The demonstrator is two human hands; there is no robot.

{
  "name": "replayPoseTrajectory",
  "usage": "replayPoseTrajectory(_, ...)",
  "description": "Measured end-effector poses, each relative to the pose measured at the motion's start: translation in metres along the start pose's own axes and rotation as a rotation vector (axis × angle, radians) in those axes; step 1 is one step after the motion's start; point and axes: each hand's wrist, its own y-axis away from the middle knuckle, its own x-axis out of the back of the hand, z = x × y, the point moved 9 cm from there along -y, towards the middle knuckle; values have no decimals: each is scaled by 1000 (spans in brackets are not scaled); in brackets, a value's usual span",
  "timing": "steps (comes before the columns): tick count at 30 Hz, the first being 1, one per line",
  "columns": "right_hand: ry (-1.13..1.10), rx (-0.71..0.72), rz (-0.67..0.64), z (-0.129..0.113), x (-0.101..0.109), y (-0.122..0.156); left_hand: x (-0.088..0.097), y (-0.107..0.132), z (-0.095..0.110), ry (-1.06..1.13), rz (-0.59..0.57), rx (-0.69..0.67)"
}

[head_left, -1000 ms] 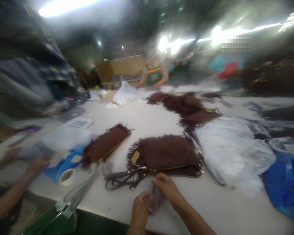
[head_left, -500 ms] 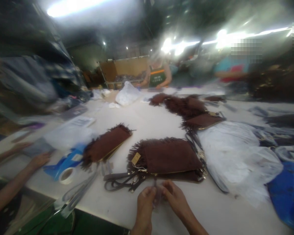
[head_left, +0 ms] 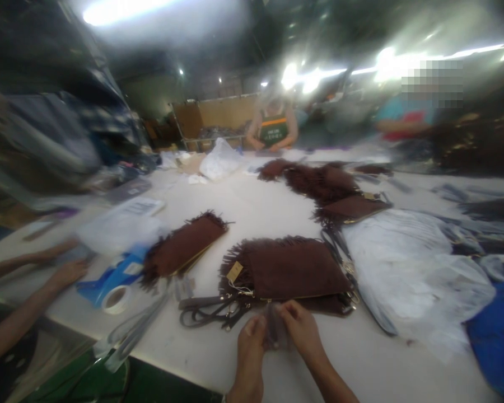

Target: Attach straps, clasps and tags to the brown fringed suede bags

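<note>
My left hand [head_left: 252, 338] and my right hand [head_left: 300, 330] are close together at the table's near side. Between them is a short dark strap [head_left: 272, 322], seemingly wrapped in clear plastic; blur hides its details. The fingers of each hand are closed on one side of it. Just beyond lies a stack of brown fringed bags [head_left: 296, 268] with gold zips. A tan tag [head_left: 234, 272] on a white string rests on the fringe. Dark straps [head_left: 205, 310] with metal clips stick out at the stack's left.
Another brown fringed bag [head_left: 189, 243] lies to the left, near a blue tape dispenser [head_left: 111, 280] and a tape roll [head_left: 115, 299]. A co-worker's hands [head_left: 67, 274] are at far left. White plastic bags [head_left: 407, 274] and a blue object [head_left: 498, 336] sit at right. More fringed bags [head_left: 323, 182] lie farther back.
My hands have shifted slightly up and right, and the dark strap between them shows more fully. Across the table, a person's arms have drawn inward.
</note>
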Motion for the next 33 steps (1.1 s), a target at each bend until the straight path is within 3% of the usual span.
replayPoseTrajectory(6, -38, 5, 57, -7, 1, -4, 4, -21, -3, 29, 87, -82)
replayPoseTrajectory(14, -23, 87, 119, -15, -1, 6, -6, -38, 1, 95, 205, -136)
replayPoseTrajectory(20, 94, 163, 101, -26, -3, 25, -6, -31, 5, 111, 99, -120)
replayPoseTrajectory(25, 35, 117, 26, -19, -8, 48, 2, -12, 3, 15, -23, -55)
replayPoseTrajectory(33, -25, 19, -9, -5, -11, 44, 15, -8, -4, -95, -45, -39)
